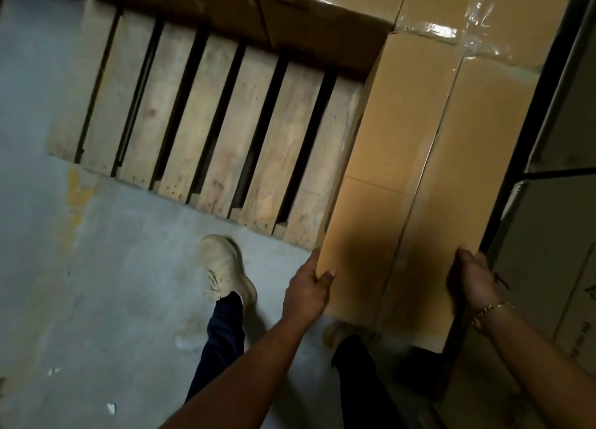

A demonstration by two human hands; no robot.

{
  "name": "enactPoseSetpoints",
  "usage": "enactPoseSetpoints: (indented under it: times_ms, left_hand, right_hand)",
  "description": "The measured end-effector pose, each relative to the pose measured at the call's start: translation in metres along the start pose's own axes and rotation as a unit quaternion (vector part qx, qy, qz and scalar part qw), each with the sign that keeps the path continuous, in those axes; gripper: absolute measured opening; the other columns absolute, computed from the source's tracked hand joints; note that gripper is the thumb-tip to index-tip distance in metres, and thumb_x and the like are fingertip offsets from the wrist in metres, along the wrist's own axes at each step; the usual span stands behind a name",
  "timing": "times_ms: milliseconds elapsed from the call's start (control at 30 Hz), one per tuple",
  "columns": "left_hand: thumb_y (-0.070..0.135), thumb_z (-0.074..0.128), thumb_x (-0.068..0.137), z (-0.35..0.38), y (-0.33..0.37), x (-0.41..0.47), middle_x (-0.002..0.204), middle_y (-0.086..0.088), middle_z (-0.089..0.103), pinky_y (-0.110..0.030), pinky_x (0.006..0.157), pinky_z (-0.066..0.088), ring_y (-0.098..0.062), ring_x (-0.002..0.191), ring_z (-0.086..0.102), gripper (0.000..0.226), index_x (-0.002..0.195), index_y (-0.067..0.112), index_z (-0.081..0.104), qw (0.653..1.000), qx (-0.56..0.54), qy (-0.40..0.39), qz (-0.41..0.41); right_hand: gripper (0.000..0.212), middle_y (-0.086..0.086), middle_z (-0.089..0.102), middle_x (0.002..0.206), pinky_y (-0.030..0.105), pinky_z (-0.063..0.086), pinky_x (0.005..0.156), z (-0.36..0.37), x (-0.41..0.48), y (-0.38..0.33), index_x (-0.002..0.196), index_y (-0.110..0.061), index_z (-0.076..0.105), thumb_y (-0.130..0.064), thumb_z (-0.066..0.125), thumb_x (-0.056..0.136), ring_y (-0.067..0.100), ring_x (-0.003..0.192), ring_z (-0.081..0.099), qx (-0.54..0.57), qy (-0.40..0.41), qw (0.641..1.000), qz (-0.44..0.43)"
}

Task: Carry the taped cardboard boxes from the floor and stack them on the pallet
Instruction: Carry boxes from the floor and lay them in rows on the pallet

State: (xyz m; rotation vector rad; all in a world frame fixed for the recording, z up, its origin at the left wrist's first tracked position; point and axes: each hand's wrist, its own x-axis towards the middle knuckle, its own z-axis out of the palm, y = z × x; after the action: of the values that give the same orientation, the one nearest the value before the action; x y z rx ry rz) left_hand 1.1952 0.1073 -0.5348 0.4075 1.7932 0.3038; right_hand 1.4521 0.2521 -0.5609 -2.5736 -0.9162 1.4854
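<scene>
1. Both hands have hold of one long cardboard box [403, 170] at its near end. The left hand [308, 288] is curled round the left corner with the thumb on top, and the right hand [471, 277] is wrapped round the right corner.
2. That box runs along the right edge of the wooden pallet [225, 122], and its near end sticks out past the pallet's front. I can't tell whether its far end rests on the slats.
3. At the pallet's far side sit more taped boxes [322, 22], glossy clear tape catching the light.
4. Just in front of the pallet, a pale shoe [225, 267] stands on the grey concrete floor [96, 299].
5. A gold bracelet [490, 309] circles the right wrist.
6. Right of the pallet, beyond the held box, stand paler cartons [554, 251].
</scene>
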Motion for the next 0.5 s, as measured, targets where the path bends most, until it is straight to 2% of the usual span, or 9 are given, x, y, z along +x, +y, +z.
enactPoseSetpoints:
  times_ms: [133,267,333,367,433,500]
  left_hand:
    - [0.053,0.049,0.102,-0.009,0.006,0.004,0.151,-0.001,0.051,-0.039,0.104,0.043,-0.025,0.131,0.053,0.061,0.158,0.039,0.029,0.998,0.054,-0.025,-0.005]
    - [0.04,0.056,0.102,-0.038,0.025,0.005,0.155,-0.003,0.047,-0.038,0.113,0.04,-0.024,0.138,0.048,0.062,0.158,0.029,0.032,0.997,-0.009,-0.079,-0.012]
    - [0.038,0.057,0.102,-0.06,0.035,0.003,0.154,-0.003,0.048,-0.03,0.111,0.037,-0.02,0.139,0.047,0.063,0.158,0.027,0.031,0.995,-0.019,-0.102,0.006]
    - [0.039,0.056,0.102,-0.074,0.039,0.001,0.154,-0.003,0.048,-0.026,0.106,0.035,-0.02,0.138,0.047,0.062,0.158,0.027,0.031,0.994,-0.008,-0.107,0.019]
    - [0.041,0.057,0.102,-0.107,0.045,-0.001,0.153,-0.002,0.049,-0.024,0.101,0.033,-0.019,0.137,0.047,0.063,0.158,0.027,0.033,0.994,0.011,-0.103,0.034]
    - [0.046,0.058,0.1,-0.149,0.052,-0.003,0.152,-0.002,0.05,-0.027,0.105,0.036,-0.019,0.136,0.049,0.063,0.156,0.027,0.036,0.994,0.026,-0.093,0.048]
  right_hand:
    - [0.063,0.017,0.038,0.156,0.046,0.028,0.116,-0.005,-0.003,-0.007,0.154,-0.007,0.033,-0.047,0.041,0.105,0.038,0.142,0.037,0.004,-0.012,1.0,0.026]
    - [0.056,0.011,0.057,0.136,0.048,0.04,0.109,-0.014,-0.02,-0.019,0.136,-0.013,0.051,-0.047,0.063,0.093,0.033,0.12,0.054,0.026,-0.015,0.999,0.032]
    - [0.074,0.011,0.057,0.137,0.052,0.042,0.109,-0.019,-0.031,-0.022,0.141,-0.019,0.049,-0.057,0.07,0.081,0.034,0.122,0.054,0.027,0.009,0.999,0.043]
    - [0.076,0.012,0.056,0.14,0.053,0.042,0.108,-0.02,-0.042,-0.026,0.145,-0.02,0.047,-0.057,0.069,0.082,0.035,0.125,0.053,0.027,0.023,0.998,0.045]
    - [0.065,0.014,0.053,0.144,0.049,0.042,0.105,-0.018,-0.07,-0.041,0.149,-0.018,0.044,-0.046,0.064,0.093,0.036,0.128,0.051,0.029,0.042,0.998,0.037]
    - [0.061,0.015,0.049,0.149,0.045,0.039,0.104,-0.009,-0.109,-0.065,0.151,-0.015,0.041,-0.038,0.061,0.098,0.035,0.132,0.048,0.034,0.047,0.998,0.03]
